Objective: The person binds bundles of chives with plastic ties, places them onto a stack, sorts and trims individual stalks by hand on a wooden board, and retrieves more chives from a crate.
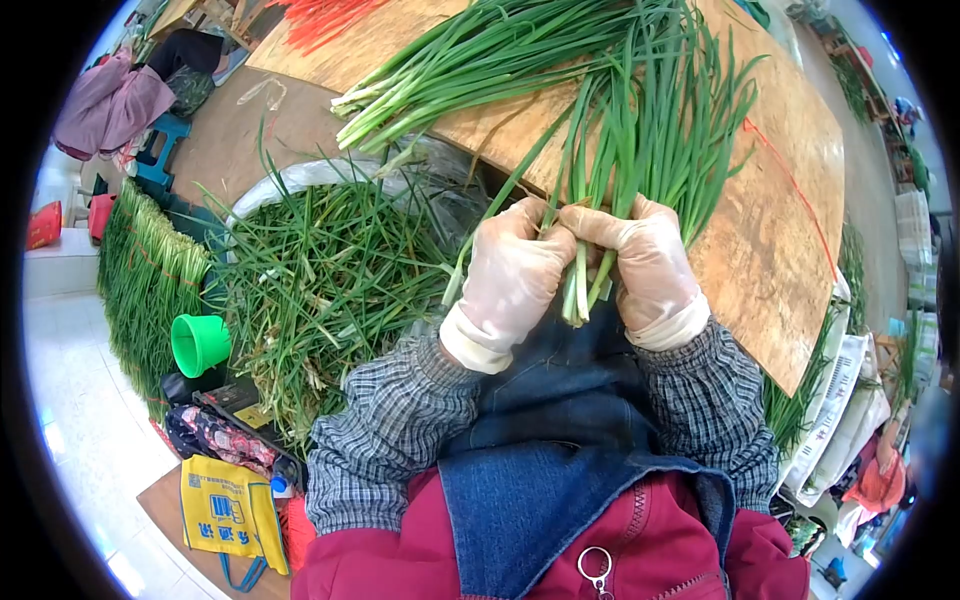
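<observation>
Both my hands wear thin whitish gloves and meet at the table's near edge. My right hand (655, 268) is closed round a small bunch of garlic chives (628, 130), whose pale stem ends poke out below the fingers. Beside it, my left hand (508, 275) is pinched, its fingertips touching the right hand's at the stems. One loose green leaf runs past the left hand, and what its fingertips grip is too small to make out. More chives (470, 75) lie across the wooden table (775, 290), white ends toward the left.
A plastic-lined container heaped with chive trimmings (320, 270) stands left of my lap. Beyond it are a stacked chive bundle (150, 280), a green cup (200, 344) and a yellow bag (230, 508). Red ties (325, 20) lie on the table. Another person (110, 105) sits upper left.
</observation>
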Motion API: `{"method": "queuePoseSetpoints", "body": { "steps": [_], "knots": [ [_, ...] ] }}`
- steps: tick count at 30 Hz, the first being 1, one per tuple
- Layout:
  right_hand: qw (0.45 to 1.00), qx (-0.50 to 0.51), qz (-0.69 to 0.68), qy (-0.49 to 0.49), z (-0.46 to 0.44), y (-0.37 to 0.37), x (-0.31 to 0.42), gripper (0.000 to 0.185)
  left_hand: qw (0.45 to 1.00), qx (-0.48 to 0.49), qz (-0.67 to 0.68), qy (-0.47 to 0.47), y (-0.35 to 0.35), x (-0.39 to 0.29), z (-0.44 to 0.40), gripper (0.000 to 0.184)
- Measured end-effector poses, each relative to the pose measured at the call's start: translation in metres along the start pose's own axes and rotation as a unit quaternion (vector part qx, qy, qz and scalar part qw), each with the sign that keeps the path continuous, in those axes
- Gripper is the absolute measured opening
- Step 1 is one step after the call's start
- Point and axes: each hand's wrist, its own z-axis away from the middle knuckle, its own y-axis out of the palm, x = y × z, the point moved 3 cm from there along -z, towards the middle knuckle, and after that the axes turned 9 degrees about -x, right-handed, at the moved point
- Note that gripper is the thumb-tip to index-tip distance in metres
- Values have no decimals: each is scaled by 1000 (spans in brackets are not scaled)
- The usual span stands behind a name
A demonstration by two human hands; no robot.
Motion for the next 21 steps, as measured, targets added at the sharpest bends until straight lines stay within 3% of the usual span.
{"method": "queuePoseSetpoints", "body": {
  "steps": [4,6,10,12,14,16,18,19,20,21],
  "knots": [
    [999,28,-3,15,-2,-9,3,16,993,-54,102,-5,-6,-4,6,15],
    [999,-1,-13,45,1,-12,3,18,996,-64,62,-15,-27,-18,11,17],
    [997,40,-3,64,-3,-21,6,20,971,-212,-5,112,-86,-31,37,15],
    [997,57,-6,60,-4,-23,5,23,931,-321,-131,113,-145,-18,51,14],
    [996,66,-10,55,-3,-22,5,25,803,-396,-425,134,-230,9,66,16],
    [997,56,-13,51,1,-19,4,26,570,-348,-744,11,-280,31,83,22],
    [997,58,-21,41,2,-15,3,26,435,-269,-859,0,-259,34,87,30],
    [997,62,-26,34,2,-15,2,26,549,-287,-779,90,-233,25,81,31],
    [997,65,-28,29,3,-15,2,26,633,-290,-672,253,-201,18,73,33],
    [998,62,-22,21,4,-15,2,25,762,-244,-508,319,-149,-5,62,33]
  ]
}}
